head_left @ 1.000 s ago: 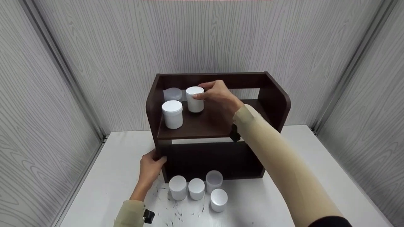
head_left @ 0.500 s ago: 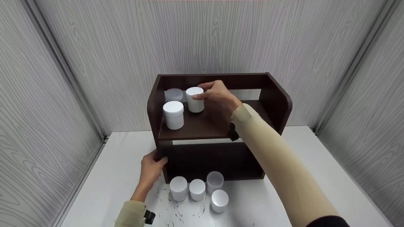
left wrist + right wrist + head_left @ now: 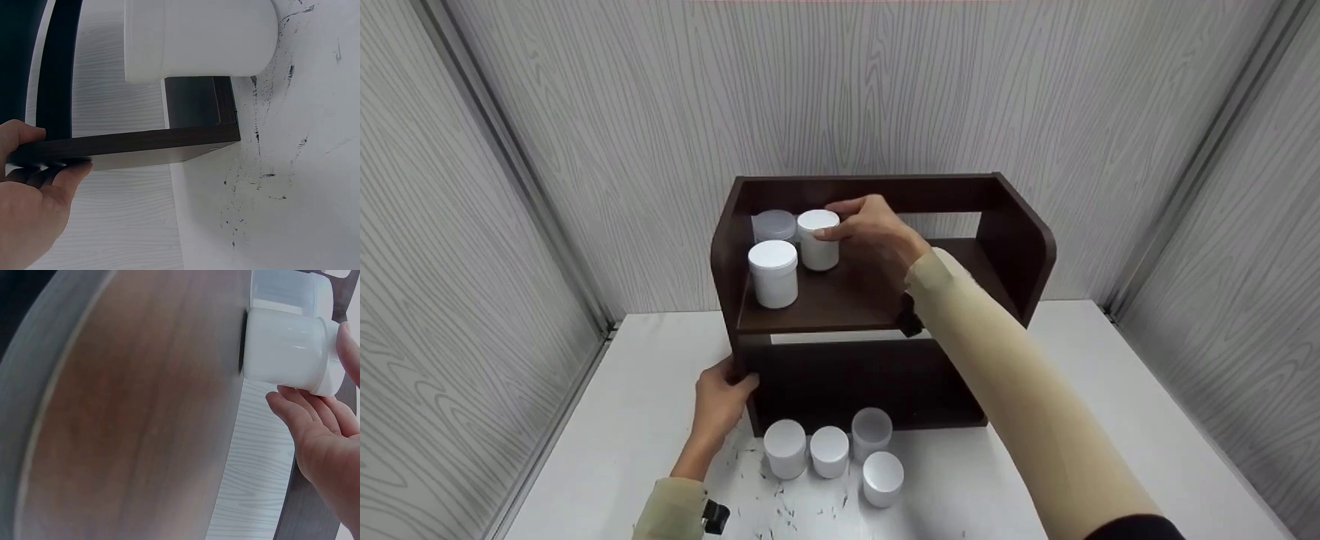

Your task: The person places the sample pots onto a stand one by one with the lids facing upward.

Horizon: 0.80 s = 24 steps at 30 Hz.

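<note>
On the upper board of a dark brown two-tier shelf (image 3: 870, 304), my right hand (image 3: 874, 225) holds a white lidded jar (image 3: 820, 251) between thumb and fingers. The jar stands upright at or just above the board; the right wrist view shows the same jar (image 3: 284, 349) with the fingers curled about its lid end. In front of it to the left is another white jar (image 3: 774, 283), and behind to the left a translucent jar (image 3: 775, 223), partly hidden. My left hand (image 3: 718, 401) grips the shelf's left side panel (image 3: 129, 143), thumb on one face and fingers on the other.
Before the shelf on the white table (image 3: 607, 420) stand a larger white jar (image 3: 785, 454), a smaller one (image 3: 829, 456), a translucent jar (image 3: 871, 435) and a white jar (image 3: 882, 482). Wood-grain walls (image 3: 840, 82) enclose the table. Dark marks spot the tabletop.
My right hand and its jar have shifted slightly left, closer to the translucent jar at the back. The left hand stays on the side panel.
</note>
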### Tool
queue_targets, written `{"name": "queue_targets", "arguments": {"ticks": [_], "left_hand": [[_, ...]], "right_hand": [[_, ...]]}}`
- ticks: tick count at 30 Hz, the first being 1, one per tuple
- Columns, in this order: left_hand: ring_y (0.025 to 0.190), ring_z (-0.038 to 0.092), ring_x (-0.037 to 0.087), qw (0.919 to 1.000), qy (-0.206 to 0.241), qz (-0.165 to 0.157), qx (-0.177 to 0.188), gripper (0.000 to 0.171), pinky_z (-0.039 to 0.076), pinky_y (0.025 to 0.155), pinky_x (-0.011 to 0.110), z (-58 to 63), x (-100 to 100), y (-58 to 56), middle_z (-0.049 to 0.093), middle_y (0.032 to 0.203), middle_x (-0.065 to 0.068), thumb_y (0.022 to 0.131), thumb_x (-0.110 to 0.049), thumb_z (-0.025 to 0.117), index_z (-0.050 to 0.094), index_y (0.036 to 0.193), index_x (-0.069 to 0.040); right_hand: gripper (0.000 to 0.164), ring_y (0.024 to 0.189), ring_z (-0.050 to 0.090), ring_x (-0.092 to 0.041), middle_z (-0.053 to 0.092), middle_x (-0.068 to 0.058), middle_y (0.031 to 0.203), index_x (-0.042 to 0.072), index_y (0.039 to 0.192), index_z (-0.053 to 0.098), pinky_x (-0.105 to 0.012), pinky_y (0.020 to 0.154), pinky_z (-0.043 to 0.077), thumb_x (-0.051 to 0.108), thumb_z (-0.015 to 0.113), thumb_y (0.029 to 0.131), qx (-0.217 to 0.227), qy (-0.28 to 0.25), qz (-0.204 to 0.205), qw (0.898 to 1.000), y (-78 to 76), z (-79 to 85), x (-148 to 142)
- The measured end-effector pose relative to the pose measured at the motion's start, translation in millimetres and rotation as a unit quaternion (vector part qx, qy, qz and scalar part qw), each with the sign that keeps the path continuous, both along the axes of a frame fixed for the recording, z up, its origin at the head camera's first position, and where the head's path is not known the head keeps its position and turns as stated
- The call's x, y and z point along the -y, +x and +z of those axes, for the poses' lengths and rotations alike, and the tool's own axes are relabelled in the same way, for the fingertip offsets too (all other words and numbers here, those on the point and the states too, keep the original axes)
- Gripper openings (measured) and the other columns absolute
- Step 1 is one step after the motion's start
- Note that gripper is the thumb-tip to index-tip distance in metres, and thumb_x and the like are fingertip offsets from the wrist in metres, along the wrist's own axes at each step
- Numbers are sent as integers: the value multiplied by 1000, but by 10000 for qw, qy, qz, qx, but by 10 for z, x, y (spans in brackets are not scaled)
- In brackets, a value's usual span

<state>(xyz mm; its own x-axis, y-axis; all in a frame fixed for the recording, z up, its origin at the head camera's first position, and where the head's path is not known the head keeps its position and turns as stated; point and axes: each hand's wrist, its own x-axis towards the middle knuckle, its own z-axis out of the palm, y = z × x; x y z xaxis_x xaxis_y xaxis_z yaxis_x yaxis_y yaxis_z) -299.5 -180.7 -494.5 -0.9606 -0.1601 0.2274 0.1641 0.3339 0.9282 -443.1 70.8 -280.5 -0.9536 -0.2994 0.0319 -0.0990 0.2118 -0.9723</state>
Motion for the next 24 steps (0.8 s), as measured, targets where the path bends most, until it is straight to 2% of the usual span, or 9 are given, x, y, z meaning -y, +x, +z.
{"name": "queue_targets", "arguments": {"ticks": [7,16,19,24], "left_hand": [[120,67,36,10000,22,63,-17,52,56,99,46,0,3,4,68,130,27,97,-6,68,56,144,11],[121,67,36,10000,-12,42,-30,50,56,100,47,-12,1,-5,69,130,26,97,-6,68,57,143,10],[121,67,37,10000,4,36,-38,49,56,101,47,-16,-5,-16,69,130,25,96,-6,68,58,143,9],[122,66,38,10000,-37,-3,-57,51,55,102,49,-22,-15,-29,69,130,26,96,-7,68,58,143,10]], "right_hand": [[71,107,68,-19,72,-17,125,-5,144,60,-39,100,56,0,91,81,56,-101,40,9999,-16,-14,5],[70,106,69,-22,73,-18,121,-5,144,60,-41,99,57,-6,89,80,365,-573,154,9976,-34,-49,-30],[73,104,68,-22,72,-19,124,-5,146,58,-44,102,56,-3,90,80,294,-441,169,9985,-28,-42,-66],[76,113,66,-22,66,-17,139,-4,146,58,-45,106,52,13,94,81,-149,299,3,9994,54,34,-171]]}}
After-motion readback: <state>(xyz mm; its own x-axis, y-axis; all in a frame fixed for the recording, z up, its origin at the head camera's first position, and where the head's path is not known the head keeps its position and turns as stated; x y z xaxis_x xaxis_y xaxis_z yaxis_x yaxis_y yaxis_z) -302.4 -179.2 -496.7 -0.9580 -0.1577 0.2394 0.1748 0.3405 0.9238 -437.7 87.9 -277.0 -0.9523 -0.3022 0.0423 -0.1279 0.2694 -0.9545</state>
